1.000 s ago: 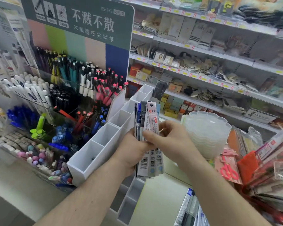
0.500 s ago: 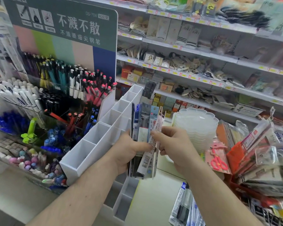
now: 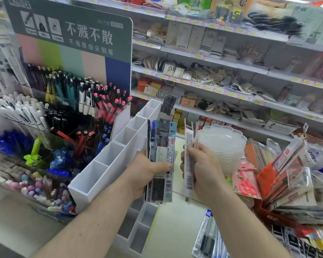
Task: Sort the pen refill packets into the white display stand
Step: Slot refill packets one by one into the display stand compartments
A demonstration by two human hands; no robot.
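My left hand grips an upright stack of pen refill packets, blue, grey and black, thumb across their front. Just to the right, my right hand holds a thin white refill packet edge-on, a small gap apart from the stack. The white display stand sits left of and behind my left hand. Its tiered compartments run back and up to the right, and those I can see into look empty. A lower tier of the stand shows beneath my left forearm.
A pen display rack with a green sign stands left of the stand. A stack of clear scalloped trays is right behind my right hand. Packaged scissors, hanging goods at right, more refill packets below, store shelves behind.
My right hand has pulled one white packet off the front of the stack and moved it right, so the hands are now apart. The view shifted slightly.
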